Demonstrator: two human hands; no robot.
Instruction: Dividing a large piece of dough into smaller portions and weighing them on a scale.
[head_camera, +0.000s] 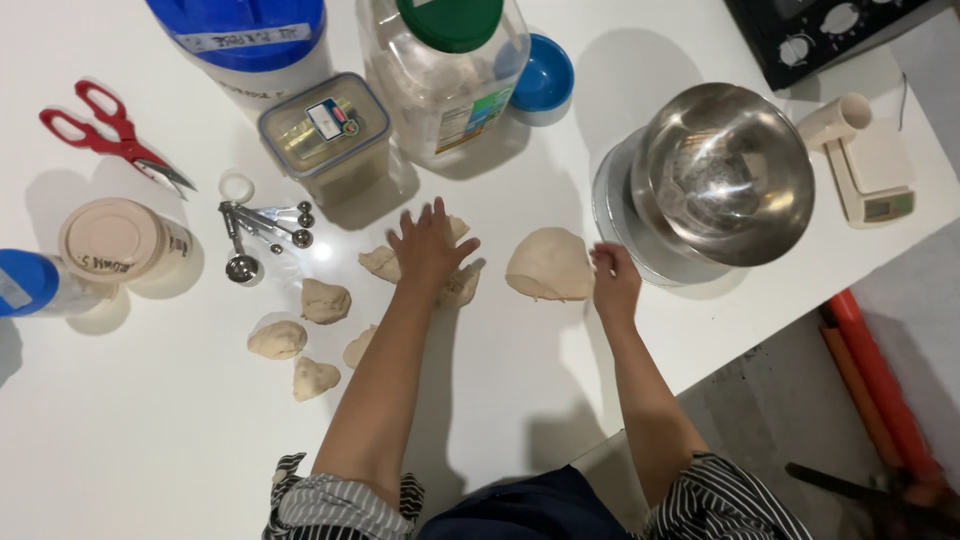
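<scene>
Left hand (430, 245) spread flat, pressing a pale flattened dough piece (458, 288) beneath the palm. Right hand (614, 280) loosely curled, beside a smooth, rounded dough lump (548, 264).

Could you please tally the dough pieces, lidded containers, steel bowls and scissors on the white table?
Small dough pieces: 6, such as one left of the left hand and one pressed under it
Large dough lump, beside the right hand: 1
Lidded containers: 5
Steel bowls: 1
Red scissors: 1
Total: 14
</scene>
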